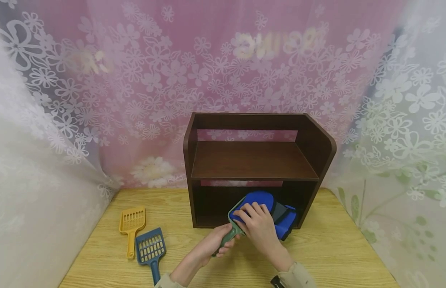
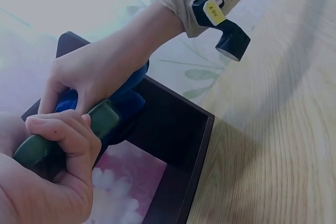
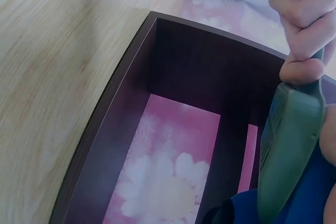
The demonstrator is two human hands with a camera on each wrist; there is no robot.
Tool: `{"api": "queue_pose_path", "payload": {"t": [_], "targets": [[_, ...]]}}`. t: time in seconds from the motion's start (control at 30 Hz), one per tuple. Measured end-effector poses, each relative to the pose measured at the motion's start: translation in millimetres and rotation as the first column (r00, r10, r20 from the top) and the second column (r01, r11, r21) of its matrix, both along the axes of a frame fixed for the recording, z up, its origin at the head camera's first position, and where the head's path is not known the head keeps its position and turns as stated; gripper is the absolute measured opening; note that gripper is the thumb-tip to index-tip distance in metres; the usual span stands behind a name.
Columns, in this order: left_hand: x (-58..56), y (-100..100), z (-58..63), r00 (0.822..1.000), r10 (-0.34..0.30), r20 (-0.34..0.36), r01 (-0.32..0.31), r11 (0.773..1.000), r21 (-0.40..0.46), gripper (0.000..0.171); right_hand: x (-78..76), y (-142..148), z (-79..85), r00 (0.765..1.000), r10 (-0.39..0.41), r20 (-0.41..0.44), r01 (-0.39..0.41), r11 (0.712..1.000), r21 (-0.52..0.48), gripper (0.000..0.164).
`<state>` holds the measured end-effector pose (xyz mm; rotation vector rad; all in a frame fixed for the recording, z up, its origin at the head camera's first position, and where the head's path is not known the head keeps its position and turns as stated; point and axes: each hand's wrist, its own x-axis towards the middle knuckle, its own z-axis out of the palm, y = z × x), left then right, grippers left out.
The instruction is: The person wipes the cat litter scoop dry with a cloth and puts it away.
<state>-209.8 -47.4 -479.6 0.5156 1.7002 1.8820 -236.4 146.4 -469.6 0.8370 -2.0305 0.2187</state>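
Note:
My left hand (image 1: 220, 239) grips the handle of a green slotted litter scoop (image 3: 294, 140), its fingers curled round it. The scoop's head points up and away, partly hidden behind a blue fabric piece (image 1: 260, 197) with black edging and a dark grey panel; its exact kind is unclear. With bent fingers, my right hand (image 1: 260, 229) holds the blue fabric against the scoop's head. Both things are in front of the lower compartment of a dark brown two-tier shelf (image 1: 252, 160). In the left wrist view, the right hand partly covers the blue fabric.
To the left on the wooden table (image 1: 334, 256) lie a yellow slotted scoop (image 1: 131, 236) and a dark blue slotted scoop (image 1: 154, 262). The shelf stands towards the back. Flowered curtains (image 1: 154, 100) hang behind and on both sides.

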Motion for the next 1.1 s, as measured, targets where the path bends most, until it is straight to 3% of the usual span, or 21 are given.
{"api": "queue_pose_path", "payload": {"t": [0.27,0.5,0.8,1.1], "targets": [[2.5,3.6,-2.0,1.0,0.014,-0.012,-0.014,1.0,0.007,0.041,-7.8,7.1,5.3,0.988,-0.155,-0.017,0.156,0.988,0.011,0.042],[6.5,4.9,-1.8,1.0,0.025,0.01,-0.025,1.0,0.005,0.042,-11.1,15.2,9.3,0.981,-0.194,-0.032,0.192,0.98,-0.047,0.037],[5.0,2.1,3.6,0.998,0.061,-0.005,-0.061,0.998,-0.015,0.044,-5.4,7.9,6.8,0.999,-0.03,-0.022,0.031,1.0,0.008,0.016],[-2.4,-5.7,2.0,0.995,0.093,-0.025,-0.093,0.996,-0.007,0.044,2.6,7.6,11.8,0.987,0.118,0.104,-0.125,0.991,0.058,0.012]]}}
